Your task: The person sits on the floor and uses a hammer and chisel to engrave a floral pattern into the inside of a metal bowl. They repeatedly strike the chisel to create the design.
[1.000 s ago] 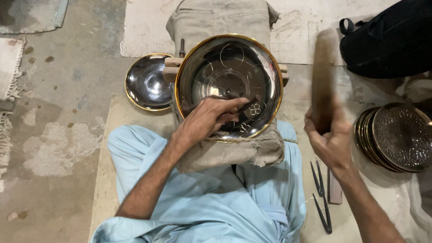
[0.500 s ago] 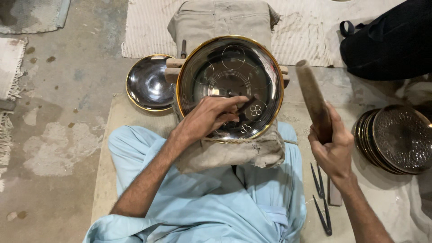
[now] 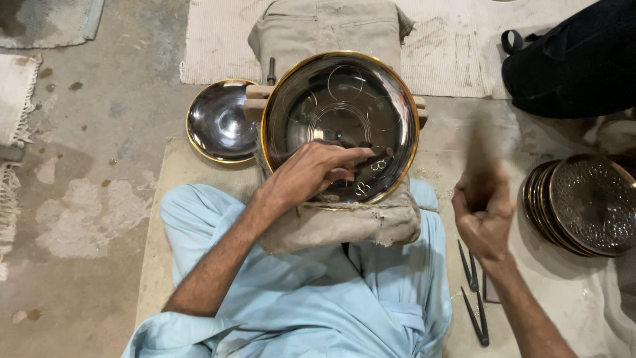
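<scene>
A large shiny metal plate [image 3: 344, 99] with a gold rim and scribed circles lies on a padded cloth block over my lap. My left hand [image 3: 318, 171] rests on its lower part, fingers pinching a thin dark chisel [image 3: 371, 158] against the surface. My right hand [image 3: 483, 215] is raised to the right of the plate, gripping a wooden mallet [image 3: 480, 159] that is blurred by motion.
A smaller shiny bowl [image 3: 218, 122] sits left of the plate. A stack of engraved plates [image 3: 586, 205] stands at the right. Dark metal tools [image 3: 474, 298] lie on the mat by my right leg. A black bag [image 3: 576, 59] is at the upper right.
The mallet in my right hand has swung, from upright, to tilted toward the plate, to blurred and upright again. My left hand has stayed on the plate with the chisel.
</scene>
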